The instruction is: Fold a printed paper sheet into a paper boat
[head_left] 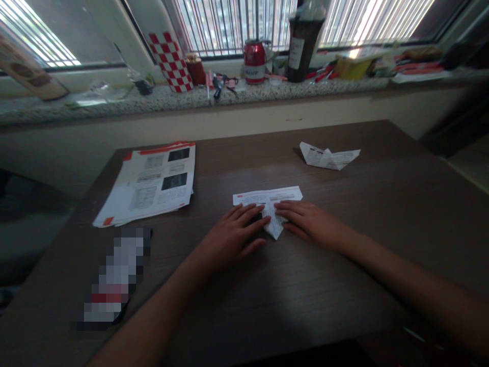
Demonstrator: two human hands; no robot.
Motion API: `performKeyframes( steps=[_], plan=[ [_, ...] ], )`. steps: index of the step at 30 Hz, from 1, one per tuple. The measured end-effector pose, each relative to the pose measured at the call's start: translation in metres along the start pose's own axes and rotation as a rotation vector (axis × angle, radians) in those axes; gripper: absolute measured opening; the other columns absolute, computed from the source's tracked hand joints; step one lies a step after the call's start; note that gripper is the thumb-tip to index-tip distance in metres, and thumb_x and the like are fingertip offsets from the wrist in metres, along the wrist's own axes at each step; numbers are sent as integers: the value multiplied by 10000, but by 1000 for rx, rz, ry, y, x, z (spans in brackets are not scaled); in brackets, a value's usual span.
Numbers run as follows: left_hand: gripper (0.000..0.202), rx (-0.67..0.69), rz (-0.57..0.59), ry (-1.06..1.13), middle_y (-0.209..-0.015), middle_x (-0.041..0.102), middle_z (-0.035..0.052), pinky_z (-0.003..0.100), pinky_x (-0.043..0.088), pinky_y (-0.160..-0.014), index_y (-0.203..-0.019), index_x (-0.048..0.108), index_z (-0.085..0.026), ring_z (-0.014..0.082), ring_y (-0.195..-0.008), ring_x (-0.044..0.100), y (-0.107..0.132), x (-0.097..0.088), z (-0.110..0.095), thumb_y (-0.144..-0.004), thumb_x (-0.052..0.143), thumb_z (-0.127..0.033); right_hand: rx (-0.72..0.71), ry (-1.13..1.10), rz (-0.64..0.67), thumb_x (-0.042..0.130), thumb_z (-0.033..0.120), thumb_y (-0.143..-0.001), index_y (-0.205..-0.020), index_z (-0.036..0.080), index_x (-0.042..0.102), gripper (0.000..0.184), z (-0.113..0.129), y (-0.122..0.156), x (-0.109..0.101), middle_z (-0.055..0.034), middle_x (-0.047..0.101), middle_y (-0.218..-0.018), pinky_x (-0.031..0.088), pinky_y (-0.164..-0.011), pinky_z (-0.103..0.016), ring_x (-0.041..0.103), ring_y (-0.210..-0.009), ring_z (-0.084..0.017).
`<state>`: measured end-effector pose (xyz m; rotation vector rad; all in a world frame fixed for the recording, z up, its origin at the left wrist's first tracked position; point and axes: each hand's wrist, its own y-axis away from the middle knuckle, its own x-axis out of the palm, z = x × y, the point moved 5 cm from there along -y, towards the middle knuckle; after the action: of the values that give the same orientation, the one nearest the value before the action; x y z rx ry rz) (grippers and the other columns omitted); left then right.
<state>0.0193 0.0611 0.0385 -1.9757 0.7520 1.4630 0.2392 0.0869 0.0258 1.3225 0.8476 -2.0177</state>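
A folded sheet of printed paper (273,211) lies on the brown table in front of me, with a straight strip along its far edge and a point toward me. My left hand (235,234) rests on its left side, palm down with fingers stretched out. On the right side lies my right hand (311,221), its fingers extended flat over the paper and partly covering it. Between the two hands the middle folds and the near tip show. Farther back to the right sits a folded paper boat (329,157), touched by neither hand.
A stack of printed sheets (156,183) lies at the table's left, with a pixelated phone-like object (116,275) nearer me. On the granite windowsill (168,104) stand a red can (254,62), a dark drink cup (301,48), a checkered container (171,62) and small clutter.
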Motion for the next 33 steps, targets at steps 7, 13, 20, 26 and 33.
performKeyframes(
  steps=[7,13,20,26,33],
  plan=[
    [578,-18,58,-47,-1683,387,108,545,276,-1271,-1609,421,-278,318,-1563,331,-1,9,-1,-1086,496,-514,-6,14,-24,564,299,-1053,-1411,190,623,378,0,-6,1,-146,612,-1491,472,-1156,-555,559,-1395,-321],
    [572,-55,75,-62,-1695,373,68,511,235,-1294,-1610,423,-296,292,-1570,321,-3,12,-1,-1095,459,-541,4,-38,-22,559,315,-1050,-1456,200,562,423,-3,-5,6,-127,557,-1556,440,-1189,-543,509,-1444,-305],
    [579,-90,65,-73,-1692,380,64,521,246,-1292,-1610,423,-292,289,-1563,334,-5,13,-5,-1090,466,-542,20,-47,-7,563,321,-1040,-1509,208,533,483,-4,-4,4,-130,554,-1557,438,-1184,-535,518,-1434,-312],
    [549,-110,13,-43,-1669,418,61,546,272,-1279,-1599,437,-299,295,-1547,359,-6,14,-8,-1093,481,-507,61,-70,-46,556,419,-1054,-1457,216,583,452,1,-6,3,-128,571,-1540,450,-1165,-524,533,-1417,-303],
    [373,-195,-128,20,-1516,574,68,561,352,-1226,-1432,621,-293,296,-1412,504,-14,13,-11,-1068,566,-350,115,-96,-108,669,431,-986,-1398,220,619,466,5,-8,4,-124,598,-1507,465,-1144,-519,548,-1389,-306]
  ],
)
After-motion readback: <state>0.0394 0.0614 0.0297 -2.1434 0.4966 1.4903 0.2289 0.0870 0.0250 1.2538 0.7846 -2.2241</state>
